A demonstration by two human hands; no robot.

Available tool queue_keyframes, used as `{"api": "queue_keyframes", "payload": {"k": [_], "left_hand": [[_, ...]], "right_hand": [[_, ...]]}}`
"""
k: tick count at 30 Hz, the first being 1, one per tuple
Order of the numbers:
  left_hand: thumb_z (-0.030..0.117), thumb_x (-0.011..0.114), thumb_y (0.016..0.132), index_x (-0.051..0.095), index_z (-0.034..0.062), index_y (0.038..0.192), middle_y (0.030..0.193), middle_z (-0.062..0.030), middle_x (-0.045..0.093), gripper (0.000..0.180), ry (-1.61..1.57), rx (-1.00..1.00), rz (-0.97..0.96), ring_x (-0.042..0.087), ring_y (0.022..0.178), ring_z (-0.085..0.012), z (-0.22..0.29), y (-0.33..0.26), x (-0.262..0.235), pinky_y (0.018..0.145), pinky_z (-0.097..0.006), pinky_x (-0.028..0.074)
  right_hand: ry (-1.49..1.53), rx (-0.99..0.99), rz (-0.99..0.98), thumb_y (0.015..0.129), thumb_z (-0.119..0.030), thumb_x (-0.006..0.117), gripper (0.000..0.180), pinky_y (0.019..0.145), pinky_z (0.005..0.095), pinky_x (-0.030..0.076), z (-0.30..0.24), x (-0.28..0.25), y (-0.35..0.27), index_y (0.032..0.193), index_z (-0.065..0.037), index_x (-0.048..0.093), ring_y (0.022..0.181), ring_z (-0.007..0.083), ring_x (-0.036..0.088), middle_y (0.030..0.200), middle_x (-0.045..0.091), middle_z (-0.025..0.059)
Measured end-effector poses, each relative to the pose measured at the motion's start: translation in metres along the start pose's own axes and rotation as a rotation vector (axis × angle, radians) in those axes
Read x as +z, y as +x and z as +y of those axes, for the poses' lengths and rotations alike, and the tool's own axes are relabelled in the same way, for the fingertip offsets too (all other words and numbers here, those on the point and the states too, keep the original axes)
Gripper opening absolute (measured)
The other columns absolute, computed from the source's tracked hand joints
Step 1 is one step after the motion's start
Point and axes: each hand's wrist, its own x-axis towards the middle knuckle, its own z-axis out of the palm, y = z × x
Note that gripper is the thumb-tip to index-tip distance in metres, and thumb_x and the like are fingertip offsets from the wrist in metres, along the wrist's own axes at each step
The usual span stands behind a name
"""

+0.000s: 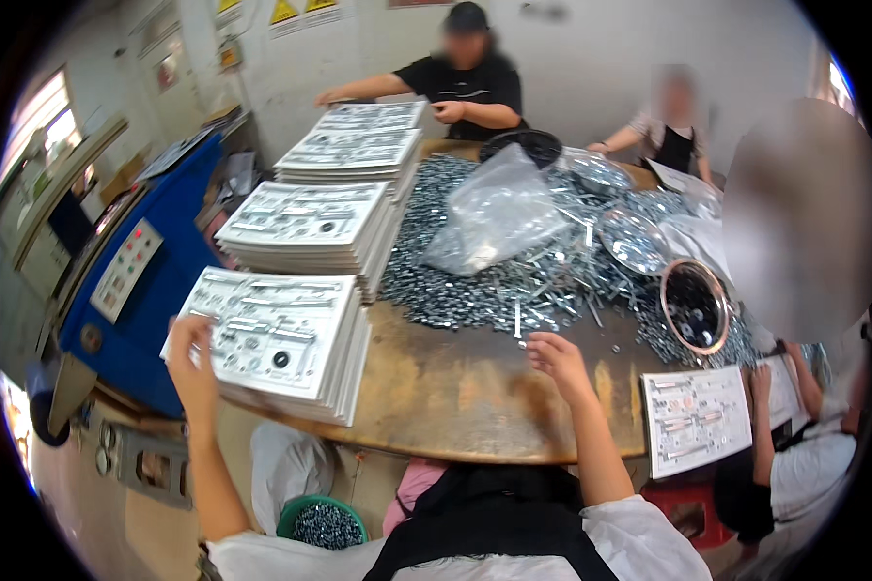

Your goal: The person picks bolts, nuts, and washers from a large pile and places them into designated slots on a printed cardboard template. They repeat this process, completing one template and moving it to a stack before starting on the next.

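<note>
Nearest you, your left hand [191, 353] has bent fingers at the left edge of the front stack of white, part-covered cards [279, 334], centre left; whether it pinches one, you can't tell. Your right hand [559, 363], half-curled at centre, may hold something small. You seem to be placing parts; that calls for fine fingertip placement. Beyond lies the silvery metal hardware heap [455, 290].

Tabletop [436, 397]: worn wood, dull sheen
Stacked sheets [273, 334]: printed paper or card, mostly matt
Loose small parts [455, 302]: silvery metal, glossy
Bag [494, 215]: clear plastic, crinkled, shiny
Green tub [285, 521]: smooth, plastic-looking
Apron [484, 528]: matt cloth
Blue machine [165, 334]: smooth, painted-looking
</note>
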Motion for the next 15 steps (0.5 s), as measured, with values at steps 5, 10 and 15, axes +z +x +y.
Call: {"api": "queue_keyframes", "payload": {"k": [5,10,15], "left_hand": [[-0.008,0.061,0.081,0.072,0.0035,0.088,0.086,-0.0116,0.067,0.017,-0.462,0.090,-0.367,0.066,0.081,-0.0230,0.143,-0.083,0.109,0.074,-0.031,0.051],[0.001,0.056,0.096,0.067,-0.0018,0.109,0.088,-0.0046,0.065,0.017,-0.839,-0.122,-0.902,0.061,0.080,-0.0115,0.228,-0.124,0.249,0.073,-0.026,0.050],[0.009,0.054,0.100,0.062,-0.0029,0.123,0.110,-0.0088,0.067,0.026,-1.107,-0.222,-1.473,0.063,0.098,-0.0134,0.285,-0.192,0.349,0.086,-0.026,0.051]], "right_hand": [[0.243,-0.131,0.294,0.099,-0.010,0.056,0.024,0.065,0.0200,0.049,0.023,-0.110,-0.045,0.120,-0.003,0.065,0.078,0.0080,0.061,0.100,0.069,0.0041],[0.200,-0.249,0.394,0.095,-0.010,0.058,0.024,0.068,0.0204,0.047,0.009,-0.170,-0.087,0.118,-0.008,0.066,0.082,0.0080,0.059,0.103,0.069,0.0004],[-0.070,-0.454,0.877,0.094,-0.005,0.055,0.026,0.078,0.0298,0.056,0.002,-0.334,-0.133,0.116,-0.004,0.070,0.090,0.0133,0.065,0.110,0.071,0.0040]]}}
